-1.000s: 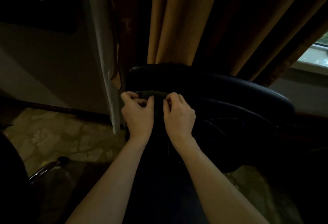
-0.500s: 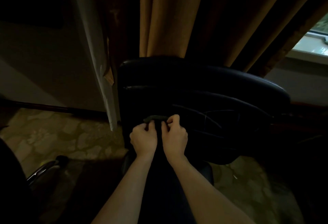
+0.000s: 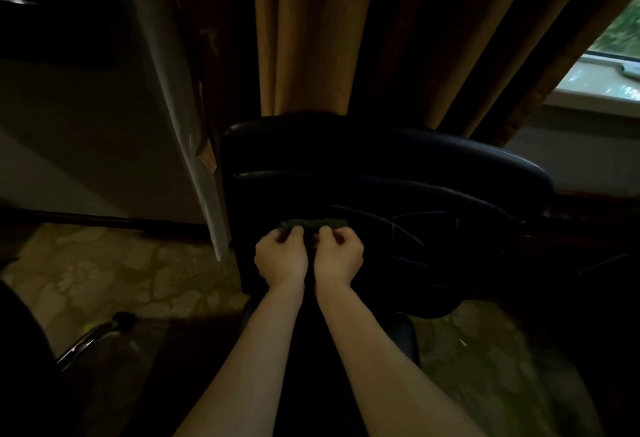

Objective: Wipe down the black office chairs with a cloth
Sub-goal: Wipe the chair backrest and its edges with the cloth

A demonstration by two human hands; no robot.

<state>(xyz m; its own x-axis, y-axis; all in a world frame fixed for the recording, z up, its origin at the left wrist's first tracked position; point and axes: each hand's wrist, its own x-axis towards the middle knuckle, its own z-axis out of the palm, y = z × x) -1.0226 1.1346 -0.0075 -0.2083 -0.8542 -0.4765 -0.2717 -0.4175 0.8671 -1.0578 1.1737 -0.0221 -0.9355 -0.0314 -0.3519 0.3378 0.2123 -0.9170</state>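
Since the earlier frames the two hands had travelled down the chair back, from its top edge to about the middle of the panel, taking the cloth (image 3: 313,224) with them. The cloth was a dark, bunched strip, lying flat against the black office chair (image 3: 381,173) just beyond the fingertips. The left hand (image 3: 281,258) had its fingers curled over the cloth's left end, and the right hand (image 3: 339,256) gripped the right end the same way; the two hands sat side by side, nearly touching, knuckles up. Both forearms reached in from below. The chair's padded top edge rose well above the hands, with faint pale scratch lines on the panel to the right of the right hand. Behind the chair hung brown curtains (image 3: 311,38). A pale vertical strip (image 3: 180,107) stood left of the left hand, over patterned carpet (image 3: 114,274). Far right and above, a bright window sill (image 3: 602,87) showed. A chrome chair leg (image 3: 86,339) lay down-left of the forearms.
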